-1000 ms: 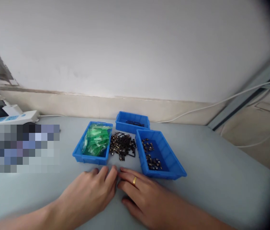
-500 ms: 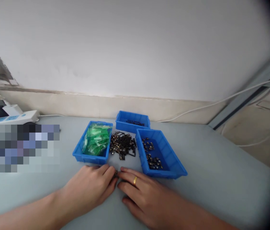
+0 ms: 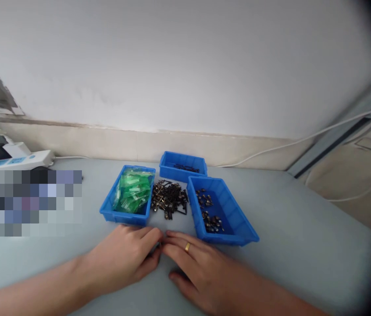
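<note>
My left hand point(image 3: 131, 250) is closed, thumb and index finger pinched on something small that the fingers almost fully hide. My right hand point(image 3: 201, 265), with a gold ring on one finger, has its fingers stretched out and its thumb apart. Its fingertips meet those of my left hand near the table's middle. Just beyond the hands lies a pile of small dark and brassy metal parts point(image 3: 169, 197). Left of the pile, a blue bin point(image 3: 124, 218) holds green plastic packets point(image 3: 134, 191). To the right, a larger blue bin point(image 3: 238, 219) holds small metal pieces point(image 3: 212, 222).
Behind the pile, a third blue bin point(image 3: 182, 174) holds thin dark parts point(image 3: 186, 168). A white power strip point(image 3: 17, 162) with plugs lies at the far left, beside a blurred-out patch. A white cable point(image 3: 271, 148) runs along the wall past a metal frame leg point(image 3: 317, 147).
My left fingers have curled closer against the right fingertips, and the small metal piece that showed between them is now mostly covered. The bins and pile stay in place.
</note>
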### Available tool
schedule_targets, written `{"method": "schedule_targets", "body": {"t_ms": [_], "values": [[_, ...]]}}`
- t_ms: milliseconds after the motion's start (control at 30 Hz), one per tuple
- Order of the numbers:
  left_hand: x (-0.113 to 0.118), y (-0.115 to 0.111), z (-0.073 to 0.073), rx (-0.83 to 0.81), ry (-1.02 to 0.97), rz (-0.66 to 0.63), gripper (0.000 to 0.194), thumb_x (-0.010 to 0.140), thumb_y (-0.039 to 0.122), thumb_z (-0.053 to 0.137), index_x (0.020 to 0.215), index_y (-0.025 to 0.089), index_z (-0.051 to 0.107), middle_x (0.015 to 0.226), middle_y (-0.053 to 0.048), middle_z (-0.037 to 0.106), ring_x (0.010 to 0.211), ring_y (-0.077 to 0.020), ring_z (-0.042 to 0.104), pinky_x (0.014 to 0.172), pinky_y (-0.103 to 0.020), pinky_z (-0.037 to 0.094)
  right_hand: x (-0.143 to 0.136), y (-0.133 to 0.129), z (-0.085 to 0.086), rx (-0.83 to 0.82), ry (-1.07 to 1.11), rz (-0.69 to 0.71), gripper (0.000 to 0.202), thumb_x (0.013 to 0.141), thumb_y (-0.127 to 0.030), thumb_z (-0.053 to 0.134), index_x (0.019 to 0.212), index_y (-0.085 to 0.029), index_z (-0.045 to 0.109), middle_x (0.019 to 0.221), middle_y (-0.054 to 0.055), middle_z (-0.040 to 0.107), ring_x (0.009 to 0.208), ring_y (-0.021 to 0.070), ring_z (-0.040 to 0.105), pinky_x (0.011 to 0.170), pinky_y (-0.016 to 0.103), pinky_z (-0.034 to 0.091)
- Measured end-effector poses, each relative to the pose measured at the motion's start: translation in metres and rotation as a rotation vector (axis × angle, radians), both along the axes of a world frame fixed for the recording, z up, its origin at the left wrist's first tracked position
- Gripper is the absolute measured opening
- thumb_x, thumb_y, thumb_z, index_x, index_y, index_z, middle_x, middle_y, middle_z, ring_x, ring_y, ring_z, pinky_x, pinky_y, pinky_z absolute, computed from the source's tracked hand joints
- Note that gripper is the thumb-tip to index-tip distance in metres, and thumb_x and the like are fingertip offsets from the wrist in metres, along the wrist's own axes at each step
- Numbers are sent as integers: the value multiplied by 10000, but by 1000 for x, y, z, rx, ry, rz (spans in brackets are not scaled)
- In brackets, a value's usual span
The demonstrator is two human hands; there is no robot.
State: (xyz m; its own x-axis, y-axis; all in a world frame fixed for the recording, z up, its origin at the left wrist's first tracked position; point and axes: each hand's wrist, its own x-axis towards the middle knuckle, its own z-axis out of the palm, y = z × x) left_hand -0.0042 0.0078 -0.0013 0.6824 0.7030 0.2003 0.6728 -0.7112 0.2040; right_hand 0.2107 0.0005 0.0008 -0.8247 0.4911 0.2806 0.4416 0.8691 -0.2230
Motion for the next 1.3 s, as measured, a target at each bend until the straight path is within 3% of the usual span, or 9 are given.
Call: {"method": "schedule_targets", "body": {"t_ms": [200, 400, 767, 1033, 1300], "values": [[2, -3, 2, -3, -52, -146, 76, 893, 163, 487, 822, 182, 504, 725, 23, 602, 593, -141, 584, 511, -269, 406, -1, -1, -2, 9, 61, -2, 201, 964, -163, 415, 1058, -128, 589, 1067, 121, 666, 1043, 231, 611, 931, 356, 497], [5, -5, 2, 44, -29, -178, 163, 929, 203, 451, 780, 181, 514, 688, 20, 587, 567, -144, 557, 486, -289, 374, -1, -1, -2, 17, 51, 21, 249, 1000, -167, 353, 891, -148, 576, 832, 52, 622, 805, 183, 593, 784, 311, 506], [6, -3, 1, 167, -26, -285, 365, 1000, 190, 317, 715, 164, 544, 633, -2, 559, 546, -151, 516, 473, -316, 350, 2, -1, 2, -24, 25, -7, 193, 973, -146, 406, 835, -159, 541, 768, 28, 585, 695, 151, 549, 643, 260, 442], [5, -1, -2, 199, 8, -346, 394, 995, 156, 260, 695, 171, 515, 635, -7, 557, 534, -162, 492, 475, -319, 336, 3, 2, 7, -107, -42, 0, 60, 865, -100, 553, 848, -156, 541, 799, 24, 600, 747, 154, 561, 694, 256, 444], [6, -2, 2, 162, 4, -334, 451, 1010, 173, 189, 692, 180, 509, 625, -2, 557, 537, -162, 485, 502, -310, 332, 1, 3, 4, -35, -16, 27, 50, 878, -110, 564, 836, -138, 558, 791, 29, 612, 738, 151, 561, 684, 248, 445]]}}
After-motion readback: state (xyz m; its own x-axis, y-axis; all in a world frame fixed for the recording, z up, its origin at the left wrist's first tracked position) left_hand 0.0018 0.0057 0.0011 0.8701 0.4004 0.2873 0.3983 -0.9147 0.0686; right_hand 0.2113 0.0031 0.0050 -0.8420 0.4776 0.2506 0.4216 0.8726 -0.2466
